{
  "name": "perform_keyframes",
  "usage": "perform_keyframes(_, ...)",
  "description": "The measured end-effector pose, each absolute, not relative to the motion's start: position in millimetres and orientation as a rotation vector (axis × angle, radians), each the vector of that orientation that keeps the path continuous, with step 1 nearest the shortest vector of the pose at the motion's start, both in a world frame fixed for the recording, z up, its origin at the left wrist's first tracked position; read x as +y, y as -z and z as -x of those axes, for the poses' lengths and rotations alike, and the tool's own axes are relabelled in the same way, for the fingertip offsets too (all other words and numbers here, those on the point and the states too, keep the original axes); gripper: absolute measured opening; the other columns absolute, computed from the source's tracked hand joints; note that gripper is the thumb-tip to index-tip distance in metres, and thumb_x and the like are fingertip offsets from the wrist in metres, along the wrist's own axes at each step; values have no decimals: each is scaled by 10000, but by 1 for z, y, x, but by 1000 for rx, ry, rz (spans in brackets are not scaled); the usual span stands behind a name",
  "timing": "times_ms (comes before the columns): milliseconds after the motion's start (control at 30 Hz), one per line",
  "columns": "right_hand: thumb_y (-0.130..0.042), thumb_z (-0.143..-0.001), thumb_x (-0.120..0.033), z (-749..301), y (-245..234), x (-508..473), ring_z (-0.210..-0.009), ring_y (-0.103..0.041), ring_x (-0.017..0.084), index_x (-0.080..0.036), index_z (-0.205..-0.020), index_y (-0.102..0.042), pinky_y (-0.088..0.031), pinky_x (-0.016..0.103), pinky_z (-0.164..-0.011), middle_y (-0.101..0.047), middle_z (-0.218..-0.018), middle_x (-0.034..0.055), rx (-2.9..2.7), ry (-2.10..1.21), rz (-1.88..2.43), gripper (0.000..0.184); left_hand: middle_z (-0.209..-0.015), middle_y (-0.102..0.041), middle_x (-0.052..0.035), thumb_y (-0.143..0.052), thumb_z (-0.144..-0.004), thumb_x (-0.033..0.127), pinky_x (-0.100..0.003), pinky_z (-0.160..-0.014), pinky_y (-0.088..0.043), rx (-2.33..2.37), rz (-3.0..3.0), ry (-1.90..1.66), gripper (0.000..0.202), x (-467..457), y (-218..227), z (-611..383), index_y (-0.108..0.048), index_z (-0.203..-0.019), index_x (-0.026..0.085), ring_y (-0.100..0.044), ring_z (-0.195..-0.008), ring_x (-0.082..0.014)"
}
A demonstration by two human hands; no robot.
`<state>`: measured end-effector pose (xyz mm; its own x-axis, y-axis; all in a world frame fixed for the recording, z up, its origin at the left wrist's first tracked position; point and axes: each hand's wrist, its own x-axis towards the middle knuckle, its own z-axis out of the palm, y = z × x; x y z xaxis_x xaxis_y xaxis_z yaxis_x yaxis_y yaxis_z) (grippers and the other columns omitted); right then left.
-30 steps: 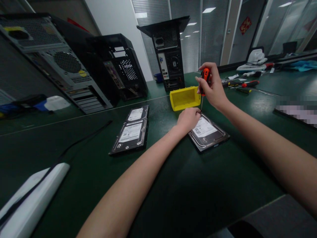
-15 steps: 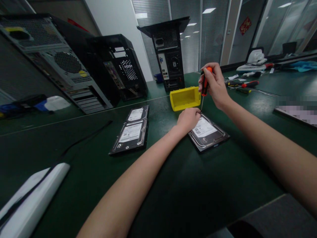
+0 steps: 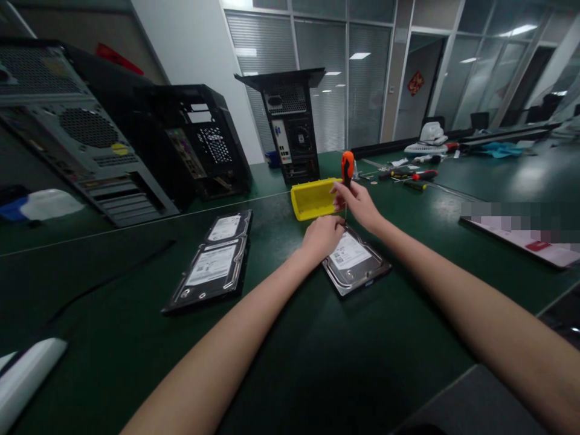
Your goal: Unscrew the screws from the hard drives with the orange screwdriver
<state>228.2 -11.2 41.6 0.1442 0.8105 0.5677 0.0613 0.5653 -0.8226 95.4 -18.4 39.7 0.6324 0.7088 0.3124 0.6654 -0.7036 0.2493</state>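
A hard drive (image 3: 369,266) with a white label lies on the green table, right of centre. Curled over its far left corner, my left hand (image 3: 322,235) holds it down, and the fingertips are partly hidden. My right hand (image 3: 361,205) grips an orange and black screwdriver (image 3: 347,164) low on its handle, with the orange end sticking up above the fingers. The thin shaft points down at the drive's far edge beside my left fingers; its tip is hard to make out. Just behind my hands, a yellow plastic bin (image 3: 312,199) rests on its side.
Two more hard drives (image 3: 212,264) lie end to end on the left. Several computer cases (image 3: 290,127) stand along the back. Hand tools (image 3: 423,175) and a white fan (image 3: 426,148) are at the back right, a flat pinkish device (image 3: 521,238) at right. A black cable (image 3: 109,281) crosses the left.
The view has swung right, so things appear further left and lower. My right hand has gone from the upper screwdriver handle to lower down, exposing the orange end. My left hand stays on the drive.
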Motion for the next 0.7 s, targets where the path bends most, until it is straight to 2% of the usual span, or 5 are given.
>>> perform_keyframes(267, -500, -815, -624, -244, -39, -9, -478, -515, 80, -171, -823, -556, -436, 219, -496, -554, -629, -10, -1242, -650, 918, 456, -1083, -700, -89, -448, -873, 212, -324, -903, -473, 1151, -2734, -599, 323, -16, -39, -94, -696, -1075, 170, -641, -1002, -214)
perform_keyframes(433, -463, -825, -638, -261, -29, -4, -517, -553, 110, -163, -832, -615, -441, 241, -528, -566, -647, 8, -1222, -487, 1101, 499, -1096, -698, -84, -438, -874, 202, -307, -930, -463, 1146, -2746, -590, 333, -15, -38, -94, -691, -1086, 162, -636, -1022, -202)
perform_keyframes(600, -443, -838, -629, -268, -28, -8, -506, -514, 125, -163, -775, -650, -395, 248, -544, -508, -552, -4, -1269, -292, 1227, 513, -1111, -694, -85, -423, -876, 201, -313, -925, -464, 1145, -2748, -591, 342, -15, -39, -93, -689, -1086, 150, -632, -1026, -208)
perform_keyframes(700, -438, -842, -624, -268, -29, -11, -542, -493, 129, -159, -747, -652, -357, 244, -544, -507, -562, 4, -1269, -242, 1254, 521, -1113, -693, -86, -419, -877, 202, -314, -925, -463, 1132, -2749, -594, 345, -14, -39, -93, -689, -1085, 146, -632, -1026, -209)
